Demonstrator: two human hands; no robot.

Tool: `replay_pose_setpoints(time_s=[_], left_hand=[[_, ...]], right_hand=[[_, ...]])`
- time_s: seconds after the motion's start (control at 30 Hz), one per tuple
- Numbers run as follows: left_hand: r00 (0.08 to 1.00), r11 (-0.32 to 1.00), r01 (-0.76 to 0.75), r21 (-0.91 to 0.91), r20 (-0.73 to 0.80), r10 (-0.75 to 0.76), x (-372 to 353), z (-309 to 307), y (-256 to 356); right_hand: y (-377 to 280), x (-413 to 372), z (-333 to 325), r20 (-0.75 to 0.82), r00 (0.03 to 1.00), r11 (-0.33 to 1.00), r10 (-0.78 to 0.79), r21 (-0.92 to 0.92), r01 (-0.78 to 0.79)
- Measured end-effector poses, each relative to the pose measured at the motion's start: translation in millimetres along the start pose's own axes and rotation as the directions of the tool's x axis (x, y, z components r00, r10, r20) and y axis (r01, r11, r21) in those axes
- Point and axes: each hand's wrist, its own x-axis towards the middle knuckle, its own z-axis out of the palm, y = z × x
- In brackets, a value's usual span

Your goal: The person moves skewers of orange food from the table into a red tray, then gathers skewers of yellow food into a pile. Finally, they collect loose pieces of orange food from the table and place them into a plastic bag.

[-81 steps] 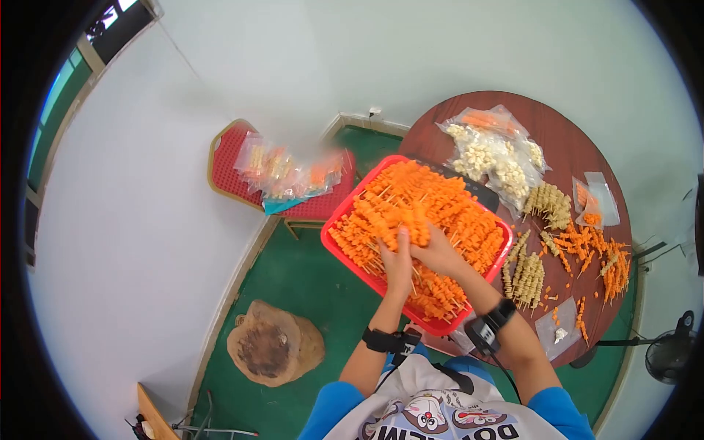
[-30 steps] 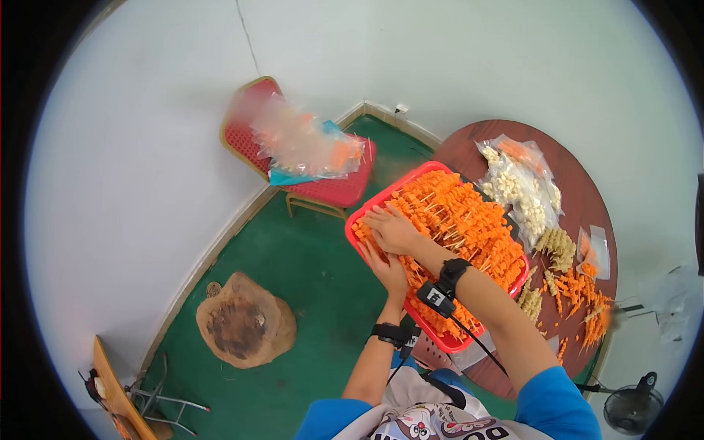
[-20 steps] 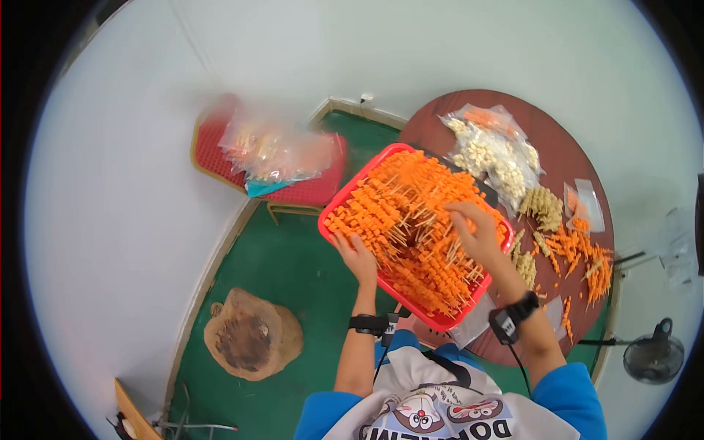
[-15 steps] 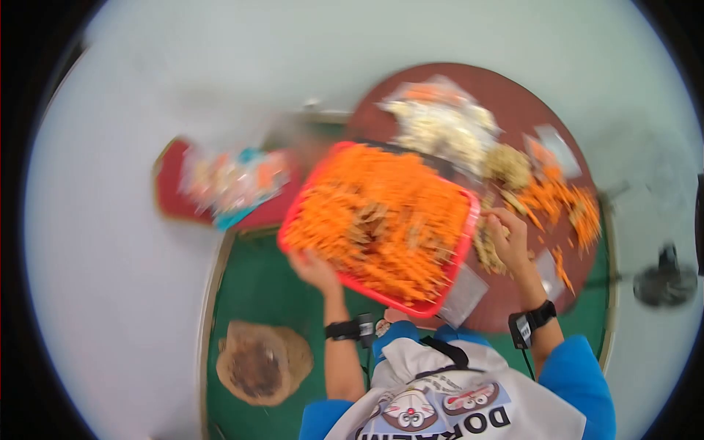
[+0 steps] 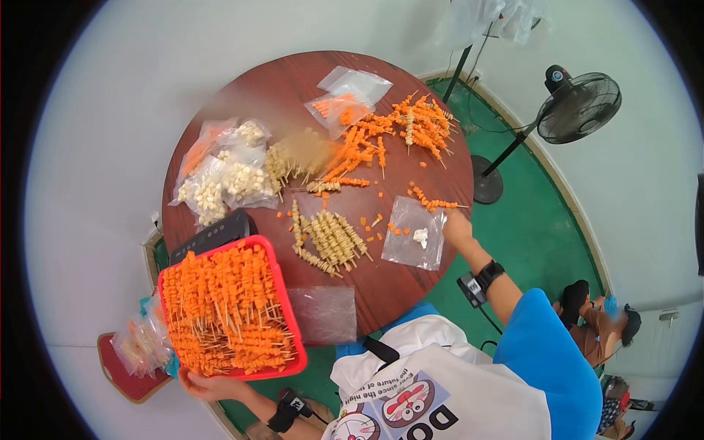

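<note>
Here the left hand (image 5: 207,384), fingers tucked underneath, holds the tray (image 5: 281,293) of skewers (image 5: 220,308) at the table (image 5: 242,95) edge, while the right hand (image 5: 456,228), fingers unclear, rests at the bag (image 5: 411,246) corner; lifting that needs a pinch.

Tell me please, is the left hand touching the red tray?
Touching. The head view shows the left hand gripping the near edge of the red tray, with its fingers tucked under the rim and no gap between them.

likely food-prep room: skewer tray (image 5: 292,323), table (image 5: 271,88)
</note>
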Motion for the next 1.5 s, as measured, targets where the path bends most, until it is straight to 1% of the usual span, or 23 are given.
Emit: replay_pose_setpoints(time_s=[0.07, 0.1, 0.23, 0.4, 0.47, 0.6, 0.63, 0.7, 0.73, 0.8, 0.83, 0.9, 0.97, 1.07, 1.1, 1.17, 1.2, 1.23, 1.3, 1.33, 1.4, 1.43, 1.5], left_hand=[[0.964, 0.97, -0.187, 0.158, 0.219, 0.151, -38.9, 22.3, 19.9], [0.936, 0.979, -0.168, 0.119, 0.329, 0.121, -62.9, 36.7, 27.2], [0.764, 0.992, -0.023, 0.123, 0.643, -0.062, -158.7, 91.8, 51.9], [0.362, 0.978, 0.038, 0.204, 0.91, -0.204, -234.2, 133.7, 42.3], [0.21, 0.963, -0.113, 0.243, 0.954, -0.216, -252.8, 157.0, 31.1], [-0.026, 0.848, -0.526, 0.066, 0.995, -0.094, -287.2, 230.0, 0.4], [-0.023, 0.843, -0.534, 0.066, 0.995, -0.092, -296.4, 246.3, -8.0], [-0.08, 0.667, -0.745, -0.026, 0.995, -0.052, -313.1, 280.2, -22.5], [-0.08, 0.662, -0.749, -0.03, 0.996, -0.045, -321.3, 293.4, -31.3], [-0.172, 0.488, -0.857, -0.162, 0.985, 0.025, -336.7, 313.1, -44.8], [-0.171, 0.485, -0.859, -0.163, 0.985, 0.028, -340.7, 320.2, -45.8], [-0.212, 0.409, -0.903, -0.128, 0.963, -0.167, -345.1, 324.9, -48.9], [-0.237, 0.349, -0.915, -0.201, 0.969, -0.063, -345.1, 327.0, -67.5], [-0.467, 0.522, -0.704, -0.481, 0.868, 0.171, -337.2, 329.3, -62.7], [-0.472, 0.52, -0.703, -0.485, 0.865, 0.169, -335.8, 332.9, -50.2], [-0.329, 0.773, -0.528, -0.35, 0.924, 0.194, -333.8, 343.4, -21.9], [-0.177, 0.815, -0.512, -0.273, 0.961, 0.211, -334.2, 352.0, -9.3], [-0.186, 0.813, -0.511, -0.278, 0.96, 0.211, -334.0, 368.4, -4.2], [0.071, 0.753, -0.655, -0.064, 0.987, 0.146, -335.9, 407.0, 1.5], [0.066, 0.754, -0.653, -0.069, 0.987, 0.147, -337.3, 420.0, -5.0], [0.006, 0.519, -0.853, -0.053, 0.994, 0.11, -341.6, 443.8, -18.8], [0.005, 0.52, -0.852, -0.056, 0.993, 0.115, -345.0, 453.3, -16.4], [-0.114, 0.413, -0.909, 0.056, 0.92, -0.375, -351.4, 466.4, -9.6]], right_hand=[[25.6, 35.7, 7.5, -0.041, 0.997, 0.991, -0.071, -0.118, 0.066], [37.1, 50.7, 13.9, -0.088, 0.985, 0.962, -0.149, -0.245, 0.123], [75.0, 80.3, 34.9, 0.061, 0.892, 0.856, -0.449, -0.259, 0.448], [72.4, 82.9, 15.4, 0.025, 0.887, 0.872, -0.46, 0.198, 0.447], [59.5, 82.3, 11.0, 0.047, 0.936, 0.871, -0.35, 0.384, 0.306], [37.1, 90.2, 30.7, 0.144, 0.958, 0.925, -0.247, 0.331, 0.188], [37.5, 91.5, 33.5, 0.142, 0.958, 0.921, -0.251, 0.339, 0.191], [35.8, 96.8, 39.2, 0.162, 0.944, 0.922, -0.287, 0.315, 0.227], [36.8, 98.2, 41.1, 0.17, 0.952, 0.914, -0.254, 0.365, 0.179], [34.6, 99.8, 39.1, 0.194, 0.963, 0.905, -0.188, 0.415, 0.093], [30.4, 100.6, 35.8, 0.224, 0.967, 0.889, -0.121, 0.458, 0.005], [17.9, 99.3, 30.3, 0.175, 0.977, 0.861, -0.12, 0.508, 0.015], [1.3, 98.1, 19.3, 0.259, 0.958, 0.898, -0.12, 0.44, -0.007], [3.2, 103.7, 51.8, 0.238, 0.967, 0.929, -0.093, 0.371, -0.002], [4.4, 106.4, 56.4, 0.246, 0.966, 0.939, -0.077, 0.344, -0.013], [1.7, 112.8, 35.3, 0.318, 0.947, 0.943, -0.042, 0.325, -0.068], [-0.3, 116.2, 24.8, 0.385, 0.923, 0.947, -0.01, 0.3, -0.115], [-2.0, 119.8, 20.8, 0.386, 0.922, 0.945, -0.003, 0.303, -0.124], [-2.3, 129.3, 16.8, 0.339, 0.941, 0.89, -0.002, 0.429, -0.153], [-4.3, 134.8, 19.2, 0.338, 0.941, 0.89, 0.005, 0.427, -0.158], [-16.3, 149.3, 28.7, 0.295, 0.955, 0.595, -0.022, 0.772, -0.225], [-27.1, 158.4, 30.7, 0.291, 0.957, 0.595, -0.02, 0.773, -0.222], [-56.5, 177.4, 36.2, 0.199, 0.974, 0.475, 0.11, 0.85, -0.228]])
